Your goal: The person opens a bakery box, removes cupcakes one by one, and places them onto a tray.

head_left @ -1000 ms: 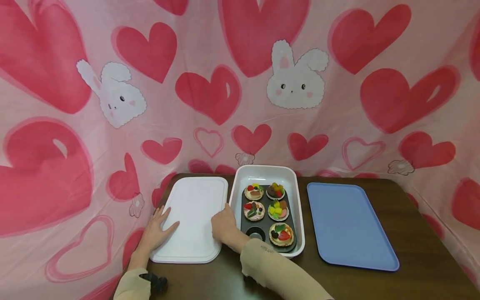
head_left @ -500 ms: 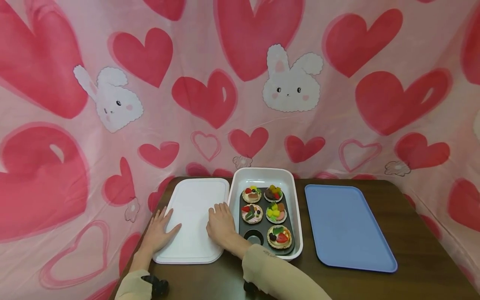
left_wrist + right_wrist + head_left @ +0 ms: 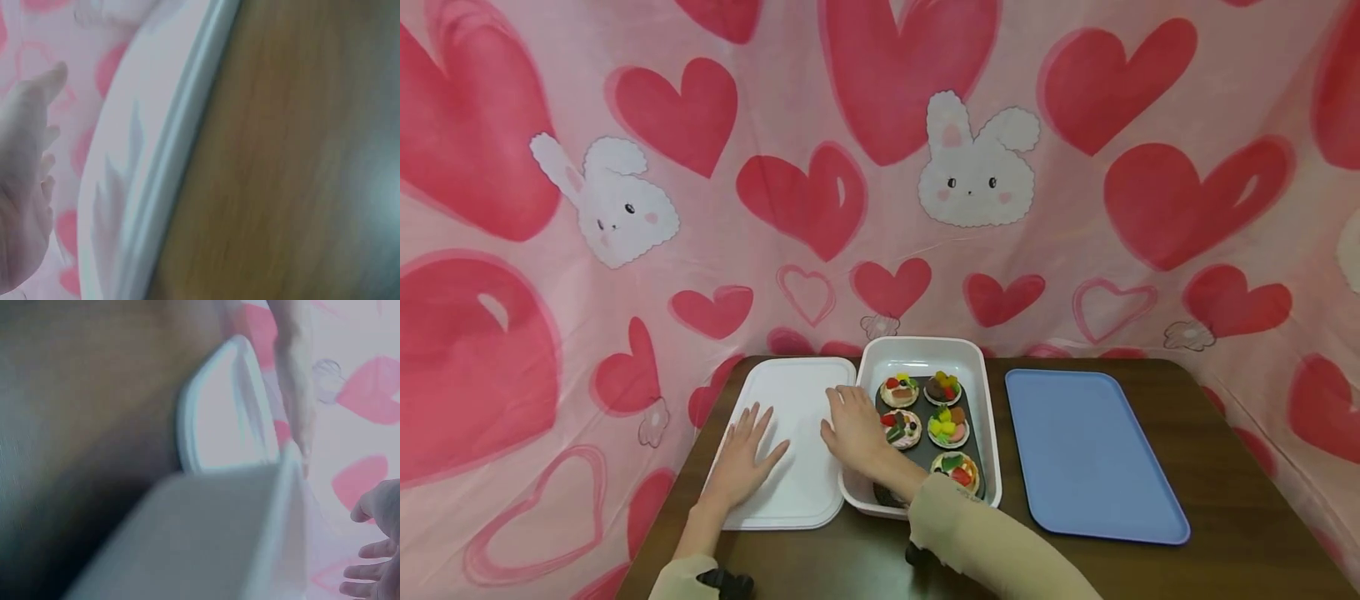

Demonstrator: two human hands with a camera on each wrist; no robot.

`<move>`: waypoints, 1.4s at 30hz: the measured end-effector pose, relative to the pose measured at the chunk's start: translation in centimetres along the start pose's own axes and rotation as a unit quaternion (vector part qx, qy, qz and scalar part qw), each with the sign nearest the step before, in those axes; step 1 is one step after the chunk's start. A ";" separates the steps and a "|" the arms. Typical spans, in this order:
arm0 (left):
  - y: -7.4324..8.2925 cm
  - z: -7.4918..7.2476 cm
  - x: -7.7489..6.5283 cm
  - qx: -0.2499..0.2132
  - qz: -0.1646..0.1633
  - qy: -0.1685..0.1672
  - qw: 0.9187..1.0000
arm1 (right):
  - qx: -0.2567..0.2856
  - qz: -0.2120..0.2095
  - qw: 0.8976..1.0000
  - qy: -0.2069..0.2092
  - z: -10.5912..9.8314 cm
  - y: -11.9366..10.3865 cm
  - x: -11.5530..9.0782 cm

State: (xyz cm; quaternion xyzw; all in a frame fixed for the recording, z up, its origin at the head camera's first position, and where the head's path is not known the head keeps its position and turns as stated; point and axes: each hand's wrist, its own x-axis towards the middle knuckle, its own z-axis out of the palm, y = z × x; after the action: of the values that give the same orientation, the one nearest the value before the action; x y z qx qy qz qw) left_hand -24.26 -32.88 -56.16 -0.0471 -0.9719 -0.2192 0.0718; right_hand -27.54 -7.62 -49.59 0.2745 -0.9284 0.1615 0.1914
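A flat white lid [image 3: 797, 475] with rounded corners lies at the left of the table. Over its left side my left hand [image 3: 737, 467] is spread, thumb out; in the left wrist view this hand [image 3: 25, 181] shows apart from the lid [image 3: 144, 150]. My right hand [image 3: 859, 433] hovers around the lid's right edge and the near left wall of a white tub [image 3: 996, 467], fingers extended and holding nothing. Inside the tub sits a dark muffin pan [image 3: 917, 457] with several fruit tarts [image 3: 947, 426]. My right wrist and forearm hide its near left cup.
A blue tray [image 3: 1093, 454] lies on the dark wooden table [image 3: 1217, 492], right of the tub. Behind the table hangs a pink cloth [image 3: 865, 100] with hearts and rabbits. The tub's wall [image 3: 206, 531] rises higher than the lid beside it.
My right hand has uncurled its fingers and shifted right, over the tub's edge. My left hand has moved right and come up from the lid. The tub has shifted slightly left against the lid.
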 end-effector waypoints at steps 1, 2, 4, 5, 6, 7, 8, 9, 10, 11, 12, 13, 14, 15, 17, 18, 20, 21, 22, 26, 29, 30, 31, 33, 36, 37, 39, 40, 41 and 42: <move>0.9 0.0 -0.1 -0.007 0.009 0.004 1.000 | 0.010 0.003 1.000 0.004 -0.3 0.5 0.2; 1.7 0.0 -0.2 -0.013 0.016 0.008 1.000 | 0.024 0.005 1.000 0.010 -0.7 1.1 0.3; 3.4 0.0 -0.5 -0.025 0.030 0.014 0.999 | 0.053 0.012 0.998 0.017 -1.4 2.3 0.4; 4.1 0.0 -0.6 -0.027 0.035 0.016 0.999 | 0.066 0.011 0.997 0.024 -0.6 3.7 0.5; 4.7 0.0 -0.8 -0.030 0.042 0.017 0.999 | 0.078 0.015 0.997 0.023 -1.0 4.4 0.4; 5.4 0.1 -1.0 -0.031 0.048 0.019 0.998 | 0.089 0.022 0.996 0.017 -1.3 5.0 0.3; 5.9 0.2 -1.2 -0.029 0.055 0.020 0.998 | 0.095 0.026 0.995 0.015 -1.6 5.6 0.3; 6.5 0.2 -1.3 -0.027 0.061 0.019 0.998 | 0.099 0.033 0.995 0.007 -1.8 6.2 0.2; 7.0 0.3 -1.5 -0.026 0.067 0.019 0.997 | 0.099 0.037 0.994 0.002 -2.0 6.9 0.1; 7.4 0.4 -1.7 -0.025 0.072 0.018 0.997 | 0.096 0.039 0.995 0.001 -2.1 7.5 0.1; 7.8 0.5 -1.8 -0.025 0.077 0.017 0.997 | 0.096 0.048 0.994 -0.004 -3.2 7.4 -0.1; 8.2 0.6 -1.9 -0.023 0.080 0.015 0.996 | 0.099 0.051 0.994 -0.005 -3.1 8.0 -0.2; 8.6 0.7 -2.0 -0.023 0.084 0.012 0.996 | 0.100 0.048 0.994 0.004 -2.8 8.7 -0.2; 9.0 0.7 -2.1 -0.024 0.088 0.011 0.996 | 0.098 0.051 0.994 0.011 -1.9 9.7 -0.3; 9.7 0.9 -2.3 -0.025 0.096 0.007 0.995 | 0.098 0.051 0.994 0.022 -0.6 11.4 -0.5; 10.0 1.0 -2.5 -0.023 0.101 0.006 0.995 | 0.099 0.050 0.993 0.029 0.2 12.4 -0.6; 10.7 1.3 -2.7 -0.020 0.109 0.002 0.994 | 0.094 0.048 0.994 0.029 1.1 13.8 -0.9; 10.9 1.4 -2.8 -0.013 0.115 0.003 0.993 | 0.099 0.051 0.993 0.025 1.1 14.2 -1.0; 11.2 1.6 -2.9 -0.006 0.119 -0.001 0.993 | 0.106 0.053 0.993 0.018 0.4 14.3 -1.1; 12.3 2.0 -3.0 0.020 0.135 -0.010 0.991 | 0.131 0.097 0.986 -0.031 -2.9 14.3 -1.5; 13.1 2.2 -2.9 0.029 0.138 -0.017 0.990 | 0.124 0.133 0.981 -0.070 -4.0 14.9 -1.7; 13.4 2.3 -2.9 0.032 0.137 -0.020 0.990 | 0.120 0.138 0.980 -0.080 -4.2 15.2 -1.7; 13.6 2.3 -2.9 0.032 0.134 -0.026 0.990 | 0.118 0.140 0.979 -0.086 -4.4 15.6 -1.7; 13.9 2.4 -3.1 0.029 0.129 -0.038 0.990 | 0.120 0.138 0.978 -0.096 -4.5 16.3 -1.8; 14.3 2.6 -3.4 0.027 0.121 -0.056 0.991 | 0.138 0.132 0.976 -0.103 -4.6 17.3 -1.8; 14.5 2.7 -3.4 0.027 0.120 -0.058 0.991 | 0.144 0.131 0.975 -0.104 -4.5 17.7 -1.8; 14.7 2.8 -3.4 0.034 0.122 -0.059 0.990 | 0.145 0.131 0.975 -0.103 -3.7 18.6 -1.8; 14.8 2.9 -3.4 0.040 0.122 -0.059 0.990 | 0.147 0.133 0.975 -0.103 -3.4 19.1 -1.8; 14.9 2.9 -3.4 0.047 0.123 -0.059 0.990 | 0.143 0.134 0.976 -0.101 -2.8 19.6 -1.9; 14.9 2.9 -3.3 0.052 0.124 -0.059 0.989 | 0.145 0.137 0.974 -0.103 -2.7 19.8 -1.8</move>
State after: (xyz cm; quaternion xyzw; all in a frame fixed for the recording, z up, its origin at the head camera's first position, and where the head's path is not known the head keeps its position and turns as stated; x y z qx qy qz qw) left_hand -19.51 -18.38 -53.06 -0.1760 -0.9712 -0.1545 0.0438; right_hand -36.73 10.11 -51.90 0.1846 -0.9385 0.2903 0.0287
